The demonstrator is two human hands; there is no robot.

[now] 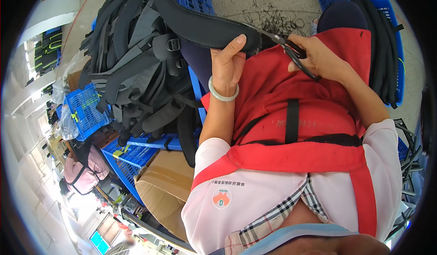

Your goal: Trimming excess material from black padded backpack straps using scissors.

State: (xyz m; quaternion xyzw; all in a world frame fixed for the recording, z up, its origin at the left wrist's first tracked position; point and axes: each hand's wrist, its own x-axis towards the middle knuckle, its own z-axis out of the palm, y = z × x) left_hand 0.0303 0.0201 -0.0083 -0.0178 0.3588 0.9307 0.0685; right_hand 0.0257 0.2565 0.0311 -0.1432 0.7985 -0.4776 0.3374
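Observation:
A padded black shoulder strap (195, 25) stretches from the upper left to my lap. Near its end my left hand (229, 63) grips it, thumb on top and fingers underneath; a pale bangle circles that wrist. My right hand (321, 57) is closed around the dark handles of a pair of scissors (283, 42). Their blades point left along the strap's far edge, close to its stitched end. Whether the blades touch the strap I cannot tell. Below both hands, a red apron (273, 95) covers my lap.
On the left, a large heap of black and grey straps with buckles (132, 68) rests over blue crates (136, 152). A cardboard box (166, 182) stands nearer. At right, a blue basket (400, 68) holds long black padded pieces (380, 50). Dark trimmings (277, 22) litter the floor ahead.

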